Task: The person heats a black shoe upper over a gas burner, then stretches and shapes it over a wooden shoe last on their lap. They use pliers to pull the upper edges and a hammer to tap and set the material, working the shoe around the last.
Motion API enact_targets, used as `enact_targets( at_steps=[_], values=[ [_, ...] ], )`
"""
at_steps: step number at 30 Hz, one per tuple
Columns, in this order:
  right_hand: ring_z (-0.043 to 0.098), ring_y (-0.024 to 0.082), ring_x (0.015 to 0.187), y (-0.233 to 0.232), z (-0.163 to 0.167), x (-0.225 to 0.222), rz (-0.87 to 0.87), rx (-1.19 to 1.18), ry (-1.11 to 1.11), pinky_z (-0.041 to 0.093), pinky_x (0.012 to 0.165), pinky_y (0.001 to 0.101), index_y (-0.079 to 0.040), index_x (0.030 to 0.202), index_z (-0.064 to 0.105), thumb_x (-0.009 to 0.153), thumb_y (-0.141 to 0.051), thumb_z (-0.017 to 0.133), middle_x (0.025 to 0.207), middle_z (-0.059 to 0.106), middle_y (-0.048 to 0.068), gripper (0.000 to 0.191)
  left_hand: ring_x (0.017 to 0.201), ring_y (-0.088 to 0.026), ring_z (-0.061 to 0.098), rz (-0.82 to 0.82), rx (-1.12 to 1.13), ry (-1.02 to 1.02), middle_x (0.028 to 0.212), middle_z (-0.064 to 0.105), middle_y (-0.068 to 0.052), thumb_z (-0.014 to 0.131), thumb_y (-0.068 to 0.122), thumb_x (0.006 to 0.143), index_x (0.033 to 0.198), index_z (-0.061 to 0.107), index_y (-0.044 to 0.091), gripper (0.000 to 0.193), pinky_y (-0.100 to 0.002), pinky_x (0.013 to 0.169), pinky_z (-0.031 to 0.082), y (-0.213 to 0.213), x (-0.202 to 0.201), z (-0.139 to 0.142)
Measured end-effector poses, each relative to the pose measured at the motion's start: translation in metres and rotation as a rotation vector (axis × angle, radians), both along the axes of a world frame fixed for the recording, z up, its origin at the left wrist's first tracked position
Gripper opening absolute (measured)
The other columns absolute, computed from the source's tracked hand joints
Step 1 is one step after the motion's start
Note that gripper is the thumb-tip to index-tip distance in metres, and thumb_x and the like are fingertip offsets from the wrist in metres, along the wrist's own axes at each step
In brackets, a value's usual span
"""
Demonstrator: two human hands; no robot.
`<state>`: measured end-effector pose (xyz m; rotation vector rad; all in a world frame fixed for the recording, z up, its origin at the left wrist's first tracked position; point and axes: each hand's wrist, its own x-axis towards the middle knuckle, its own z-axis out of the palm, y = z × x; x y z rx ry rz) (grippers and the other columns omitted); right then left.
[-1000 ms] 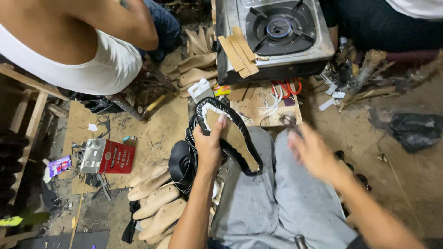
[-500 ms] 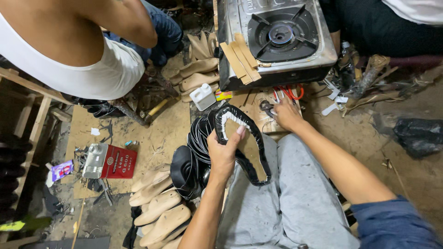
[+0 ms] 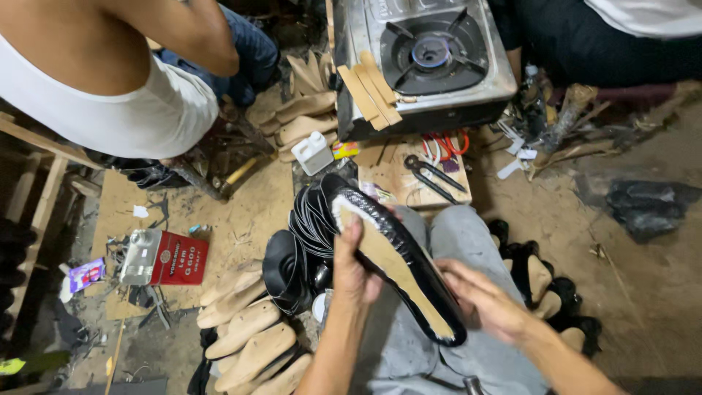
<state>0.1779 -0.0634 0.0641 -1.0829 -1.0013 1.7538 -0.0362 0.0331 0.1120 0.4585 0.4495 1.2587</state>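
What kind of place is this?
Probably a small shoemaking workshop. The hands hold a black shoe sole-up, wooden shoe lasts are piled on the floor, and pincers lie on a small bench.
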Motion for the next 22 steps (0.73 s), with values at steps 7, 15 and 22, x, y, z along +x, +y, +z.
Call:
enact_targets(
  at_steps=[7, 15, 22],
  values=[
    [0.079, 0.026, 0.079, 0.018, 0.011, 0.035, 0.073, 0.137, -0.348, 0.067, 0.074, 0.0354, 0.007, 0.129, 0.073, 0.106, -0.032, 0.051, 0.092, 0.082, 0.019, 0.050, 0.092, -0.028, 0.071, -0.156, 0.121, 0.065, 0.106, 0.070, -0.020, 0.075, 0.048, 0.094, 0.122, 0.058, -0.006, 0.063, -0.041, 0.079, 0.060, -0.008, 0.018, 0.034],
    [0.070, 0.014, 0.075, 0.230, 0.072, 0.043, -0.326, 0.729, -0.725, 0.055, 0.066, 0.0292, -0.001, 0.105, 0.072, 0.099, -0.019, 0.068, 0.087, 0.074, 0.008, 0.020, 0.106, -0.041, 0.064, -0.497, 1.077, 1.412, 0.110, 0.067, -0.021, 0.083, 0.044, 0.077, 0.124, 0.059, 0.000, 0.068, -0.049, 0.096, 0.050, -0.022, 0.079, 0.024],
    [0.058, 0.037, 0.107, 0.338, 0.017, -0.043, -0.187, 1.056, -1.372, 0.052, 0.087, 0.0474, -0.002, 0.095, 0.071, 0.076, -0.027, 0.084, 0.107, 0.061, 0.018, 0.033, 0.137, -0.032, 0.057, 0.121, 1.005, 1.385, 0.139, 0.065, -0.012, 0.079, 0.034, 0.094, 0.141, 0.061, 0.008, 0.056, -0.060, 0.123, 0.031, -0.056, 0.048, -0.016]
  ],
)
